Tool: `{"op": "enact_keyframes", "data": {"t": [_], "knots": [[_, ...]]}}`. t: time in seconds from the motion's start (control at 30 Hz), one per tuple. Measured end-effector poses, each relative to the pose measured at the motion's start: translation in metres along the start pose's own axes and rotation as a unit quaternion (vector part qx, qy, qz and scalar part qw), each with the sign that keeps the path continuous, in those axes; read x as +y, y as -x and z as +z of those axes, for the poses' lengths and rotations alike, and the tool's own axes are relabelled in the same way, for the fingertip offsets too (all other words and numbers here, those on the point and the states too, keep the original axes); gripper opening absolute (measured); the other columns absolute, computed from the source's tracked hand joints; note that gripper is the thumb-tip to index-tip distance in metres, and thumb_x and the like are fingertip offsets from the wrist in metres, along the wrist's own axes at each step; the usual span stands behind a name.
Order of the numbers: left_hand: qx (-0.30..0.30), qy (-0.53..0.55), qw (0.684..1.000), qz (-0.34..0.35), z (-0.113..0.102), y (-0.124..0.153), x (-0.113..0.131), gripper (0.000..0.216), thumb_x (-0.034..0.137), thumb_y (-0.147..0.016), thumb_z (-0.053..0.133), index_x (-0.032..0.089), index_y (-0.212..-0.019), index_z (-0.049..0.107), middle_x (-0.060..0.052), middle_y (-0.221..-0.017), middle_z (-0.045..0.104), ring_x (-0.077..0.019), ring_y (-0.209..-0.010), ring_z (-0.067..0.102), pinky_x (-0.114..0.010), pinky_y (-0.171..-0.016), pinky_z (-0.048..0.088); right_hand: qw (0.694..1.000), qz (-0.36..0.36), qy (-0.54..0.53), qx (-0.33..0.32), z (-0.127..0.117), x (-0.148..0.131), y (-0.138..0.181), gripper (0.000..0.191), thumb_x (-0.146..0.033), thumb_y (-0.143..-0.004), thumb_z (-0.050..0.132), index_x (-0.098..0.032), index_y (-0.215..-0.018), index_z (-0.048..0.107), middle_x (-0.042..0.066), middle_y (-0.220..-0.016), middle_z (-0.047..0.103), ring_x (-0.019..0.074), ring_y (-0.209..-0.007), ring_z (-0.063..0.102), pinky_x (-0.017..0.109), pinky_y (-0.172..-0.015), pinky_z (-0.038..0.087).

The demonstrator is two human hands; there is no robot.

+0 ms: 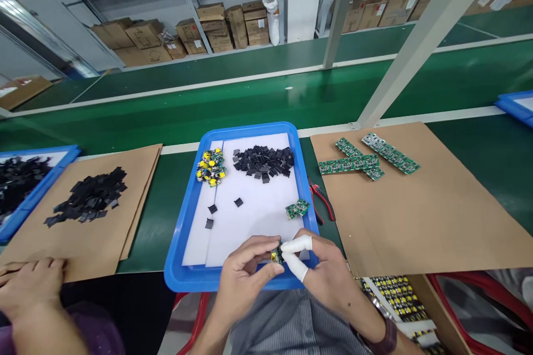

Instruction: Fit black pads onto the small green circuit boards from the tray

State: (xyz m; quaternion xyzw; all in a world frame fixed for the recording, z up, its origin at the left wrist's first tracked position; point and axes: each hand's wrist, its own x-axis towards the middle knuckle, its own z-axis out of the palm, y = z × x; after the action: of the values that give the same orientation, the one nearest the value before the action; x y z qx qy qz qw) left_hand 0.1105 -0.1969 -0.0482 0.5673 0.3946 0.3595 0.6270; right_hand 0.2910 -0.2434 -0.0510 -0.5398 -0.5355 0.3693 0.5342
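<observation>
Above the front edge of a blue tray point(183, 233), both my hands meet on one small circuit board point(275, 255) with a yellow part on it. My left hand point(245, 269) pinches the board between thumb and fingers. White finger cots cover the thumb and forefinger of my right hand point(318, 260), which press on the board's right side; whatever lies between those fingertips is hidden. In the tray are a heap of black finned pieces point(264, 162), a cluster of yellow-topped boards point(211, 167), a few loose black pieces point(238, 202) and small green boards point(297, 209).
Red-handled pliers point(322, 202) lie right of the tray. Green circuit board strips point(350, 164) rest on cardboard point(416, 216). At left, another person's hands point(33, 285) are near a black pile point(89, 197). A slanted post point(416, 50) rises behind; a box of yellow-topped boards point(400, 302) stands below right.
</observation>
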Motion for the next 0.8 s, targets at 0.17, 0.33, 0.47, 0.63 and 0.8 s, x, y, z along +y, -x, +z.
{"op": "enact_keyframes", "data": {"t": [0.17,0.33,0.47,0.63,0.8], "knots": [[0.000,-0.019,1.000,0.010,0.0005,-0.0009,-0.0011,0.031,0.018,-0.079,0.086,0.028,-0.108,0.082,-0.010,-0.114,0.078,-0.0257,-0.106,0.075,-0.033,-0.089,0.063,0.999,0.033,-0.014,-0.038,-0.0053,-0.0017,-0.0040,0.017,-0.007,-0.084,0.063,-0.021,-0.080,0.072,-0.001,-0.074,0.060,0.0138,-0.067,0.055,0.024,-0.064,0.044],[0.000,-0.046,0.999,0.030,0.0005,0.0007,-0.0022,0.031,0.018,-0.080,0.085,0.029,-0.109,0.082,-0.009,-0.114,0.078,-0.0251,-0.106,0.075,-0.032,-0.089,0.064,0.999,0.012,0.031,-0.042,-0.0050,0.0003,0.0000,0.018,-0.005,-0.084,0.061,-0.021,-0.080,0.070,-0.002,-0.075,0.059,0.0132,-0.068,0.055,0.024,-0.064,0.042],[0.005,-0.065,0.997,0.031,0.0015,0.0023,-0.0030,0.031,0.018,-0.081,0.084,0.030,-0.110,0.081,-0.009,-0.115,0.077,-0.0245,-0.106,0.075,-0.032,-0.088,0.064,0.997,-0.017,0.055,-0.049,-0.0035,0.0020,0.0002,0.017,-0.006,-0.085,0.060,-0.019,-0.078,0.066,-0.001,-0.075,0.058,0.0134,-0.069,0.055,0.024,-0.064,0.041],[0.015,-0.079,0.996,0.043,0.0018,0.0028,-0.0030,0.031,0.016,-0.083,0.082,0.028,-0.112,0.081,-0.010,-0.119,0.076,-0.0253,-0.111,0.073,-0.033,-0.093,0.063,0.998,0.051,0.008,-0.028,0.0016,0.0034,-0.0039,0.013,-0.009,-0.084,0.059,-0.020,-0.082,0.067,-0.001,-0.077,0.063,0.0137,-0.068,0.059,0.025,-0.065,0.047],[-0.004,0.003,1.000,0.009,0.0019,0.0039,-0.0002,0.030,0.015,-0.083,0.082,0.025,-0.111,0.080,-0.011,-0.123,0.074,-0.0274,-0.114,0.071,-0.038,-0.092,0.064,0.984,0.126,-0.119,-0.043,-0.0006,0.0076,-0.0025,0.004,-0.017,-0.081,0.068,-0.019,-0.082,0.071,0.000,-0.077,0.067,0.0156,-0.070,0.065,0.025,-0.067,0.052]]}}
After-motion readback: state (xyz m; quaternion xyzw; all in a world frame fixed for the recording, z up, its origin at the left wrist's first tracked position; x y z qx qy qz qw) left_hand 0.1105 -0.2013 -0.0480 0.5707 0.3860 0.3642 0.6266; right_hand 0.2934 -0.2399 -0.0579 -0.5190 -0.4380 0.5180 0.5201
